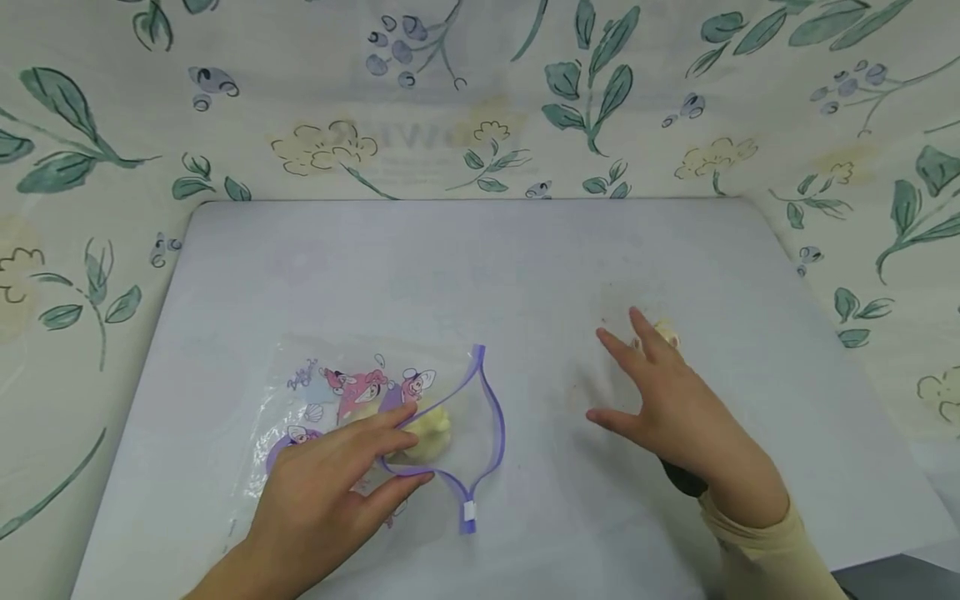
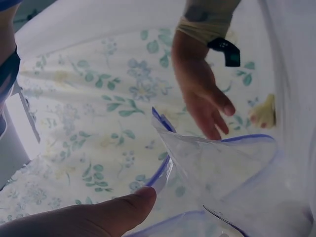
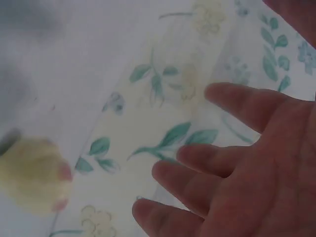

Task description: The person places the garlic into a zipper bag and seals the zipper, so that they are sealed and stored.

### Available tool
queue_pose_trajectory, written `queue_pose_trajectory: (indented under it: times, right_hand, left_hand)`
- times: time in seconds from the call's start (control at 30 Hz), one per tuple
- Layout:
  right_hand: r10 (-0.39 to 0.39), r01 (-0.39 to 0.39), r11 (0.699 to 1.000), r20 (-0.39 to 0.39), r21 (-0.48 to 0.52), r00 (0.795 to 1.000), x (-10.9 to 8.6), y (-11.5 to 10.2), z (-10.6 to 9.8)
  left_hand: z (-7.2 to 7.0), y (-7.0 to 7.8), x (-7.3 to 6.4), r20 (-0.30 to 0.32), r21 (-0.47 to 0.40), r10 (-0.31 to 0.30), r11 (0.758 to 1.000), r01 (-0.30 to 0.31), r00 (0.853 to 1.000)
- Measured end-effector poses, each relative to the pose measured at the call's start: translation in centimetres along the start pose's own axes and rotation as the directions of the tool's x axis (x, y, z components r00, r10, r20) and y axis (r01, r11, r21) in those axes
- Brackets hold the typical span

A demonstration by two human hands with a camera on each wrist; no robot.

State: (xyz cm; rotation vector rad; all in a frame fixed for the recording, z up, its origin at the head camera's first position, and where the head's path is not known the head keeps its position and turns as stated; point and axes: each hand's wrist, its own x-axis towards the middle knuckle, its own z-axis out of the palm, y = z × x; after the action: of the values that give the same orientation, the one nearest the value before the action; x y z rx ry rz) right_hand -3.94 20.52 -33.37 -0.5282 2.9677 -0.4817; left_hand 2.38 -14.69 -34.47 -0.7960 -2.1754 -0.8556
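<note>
A clear zip bag [image 1: 300,400] with purple edging and pink cartoon figures lies on the white table, its mouth parted toward the right. My left hand [image 1: 337,483] holds the mouth edge, thumb on the near side and fingers on the far side; in the left wrist view its thumb [image 2: 133,205] is at the purple rim, the other fingers out of sight. Inside the bag sits a pale yellow lump [image 1: 431,435]. Fingers spread and holding nothing, my right hand [image 1: 678,408] hovers by a small yellow piece with pink spots [image 3: 34,177], partly hidden behind the fingers in the head view.
The white tabletop [image 1: 450,267] has a far edge against a floral cloth [image 1: 480,92] that also hangs at both sides. A white slider [image 1: 469,511] sits at the near end of the bag's zip. Something dark grey [image 1: 896,579] shows at the near right corner.
</note>
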Motion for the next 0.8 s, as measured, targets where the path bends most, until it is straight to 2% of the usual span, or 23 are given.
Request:
queue_pose_trajectory:
  times: [0.1, 0.27, 0.43, 0.6, 0.8]
  right_hand:
    - [0.137, -0.135, 0.990, 0.063, -0.033, 0.989, -0.3, 1.6, -0.7]
    - [0.249, -0.248, 0.968, 0.030, -0.028, 0.968, -0.4, 3.7, -0.7]
    - [0.296, -0.296, 0.955, 0.050, -0.020, 0.954, -0.1, 5.0, 0.1]
    - [0.323, -0.321, 0.946, 0.116, -0.031, 0.939, 0.1, 5.5, 1.1]
    - [0.298, -0.292, 0.954, 0.120, -0.067, 0.947, 0.2, 5.4, 1.5]
  left_hand:
    - [0.1, 0.0, 0.0, -0.009, -0.005, 0.012, 1.000, -0.012, 1.000]
    - [0.1, 0.0, 0.1, 0.000, -0.001, 0.010, 1.000, -0.010, 1.000]
    - [0.3, 0.0, 0.0, -0.002, -0.011, 0.009, 1.000, -0.009, 1.000]
    - [0.4, 0.0, -0.1, -0.008, -0.019, 0.009, 1.000, -0.009, 1.000]
    - [0.3, 0.0, -0.1, -0.003, -0.016, 0.005, 1.000, -0.005, 1.000]
